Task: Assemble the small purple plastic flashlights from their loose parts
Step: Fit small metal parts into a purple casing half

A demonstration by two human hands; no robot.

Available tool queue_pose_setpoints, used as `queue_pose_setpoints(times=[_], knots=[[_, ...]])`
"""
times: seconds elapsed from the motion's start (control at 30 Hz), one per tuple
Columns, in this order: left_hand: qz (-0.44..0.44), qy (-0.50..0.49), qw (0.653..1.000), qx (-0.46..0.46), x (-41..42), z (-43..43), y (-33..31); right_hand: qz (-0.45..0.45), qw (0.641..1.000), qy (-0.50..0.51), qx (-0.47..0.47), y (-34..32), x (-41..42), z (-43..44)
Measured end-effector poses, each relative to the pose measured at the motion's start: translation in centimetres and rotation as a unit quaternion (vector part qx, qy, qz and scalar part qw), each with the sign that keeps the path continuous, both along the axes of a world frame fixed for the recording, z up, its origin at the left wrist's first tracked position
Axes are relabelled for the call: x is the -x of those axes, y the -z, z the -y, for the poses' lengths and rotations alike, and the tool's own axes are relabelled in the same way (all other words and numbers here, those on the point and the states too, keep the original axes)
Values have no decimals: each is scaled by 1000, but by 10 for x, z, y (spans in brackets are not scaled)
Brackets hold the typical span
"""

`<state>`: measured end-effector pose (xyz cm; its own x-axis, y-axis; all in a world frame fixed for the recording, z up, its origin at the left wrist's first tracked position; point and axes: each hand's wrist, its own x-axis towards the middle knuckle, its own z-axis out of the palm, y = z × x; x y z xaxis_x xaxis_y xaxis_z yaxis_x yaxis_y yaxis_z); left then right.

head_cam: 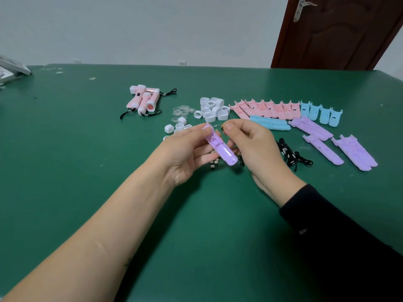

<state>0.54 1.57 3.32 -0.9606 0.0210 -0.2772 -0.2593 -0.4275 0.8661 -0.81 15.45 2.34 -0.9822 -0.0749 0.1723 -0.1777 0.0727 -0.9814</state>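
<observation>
My left hand (pixel 187 149) grips a purple flashlight half-shell (pixel 221 147), open side up, above the green table (pixel 196 214). My right hand (pixel 255 147) pinches a small dark part (pixel 223 127) between thumb and forefinger, just above the shell's wide end. More purple half-shells (pixel 340 147) lie at the right. White caps (pixel 212 109) and clear lenses (pixel 182 111) sit beyond my hands. Small button cells (pixel 214 163) lie under the held shell.
Several finished pink flashlights (pixel 144 100) with black lanyards lie at the back left. Pink shells (pixel 266 109) and blue shells (pixel 320 113) line the back right. Loose black lanyards (pixel 290 155) lie right of my right hand. A brown door (pixel 338 31) stands behind the table.
</observation>
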Motion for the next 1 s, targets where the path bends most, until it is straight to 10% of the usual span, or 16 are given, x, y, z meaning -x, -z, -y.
queue_pose_setpoints(times=[0.4,0.63,1.0], knots=[[-41,-66,995,-58,3,0,1,138,988,6,67,-1,-2,4],[-57,-55,997,-8,0,-4,6,-27,982,95,-159,7,0,6],[-50,39,990,123,-1,-2,9,-21,975,149,-167,7,14,-9]])
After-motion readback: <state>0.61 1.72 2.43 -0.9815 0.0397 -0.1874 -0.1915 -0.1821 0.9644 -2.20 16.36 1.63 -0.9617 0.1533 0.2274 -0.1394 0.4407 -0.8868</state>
